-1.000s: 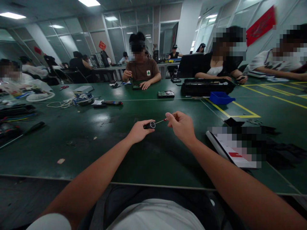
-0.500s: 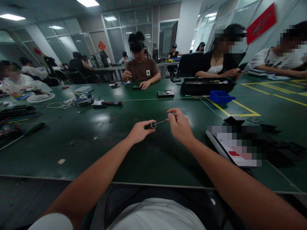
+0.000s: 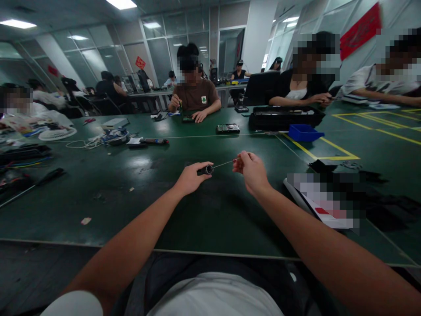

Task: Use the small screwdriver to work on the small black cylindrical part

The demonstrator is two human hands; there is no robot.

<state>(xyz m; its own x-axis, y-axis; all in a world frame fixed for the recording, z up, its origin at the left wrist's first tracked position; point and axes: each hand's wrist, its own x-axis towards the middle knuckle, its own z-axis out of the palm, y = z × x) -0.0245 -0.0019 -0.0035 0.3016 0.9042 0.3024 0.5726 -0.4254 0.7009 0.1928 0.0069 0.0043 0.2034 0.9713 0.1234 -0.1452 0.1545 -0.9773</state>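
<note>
Over the green table, my left hand (image 3: 190,179) is closed round a small black cylinder (image 3: 205,170), whose round open-looking end faces right. My right hand (image 3: 252,171) grips a screwdriver (image 3: 223,164) by its reddish handle, mostly hidden by the fingers. Its thin metal shaft points left at the cylinder's end; whether the tip touches it is too small to tell.
A white booklet-like item (image 3: 304,197) lies by my right forearm. Further off are a blue tray (image 3: 304,132), a long black case (image 3: 286,117) and a circuit device (image 3: 228,128). A long screwdriver (image 3: 49,177) lies left. Several people sit around.
My right hand has shifted slightly right, its fingers now curled more closely round the screwdriver handle. The cylinder in my left hand has tilted a little and moved slightly left.
</note>
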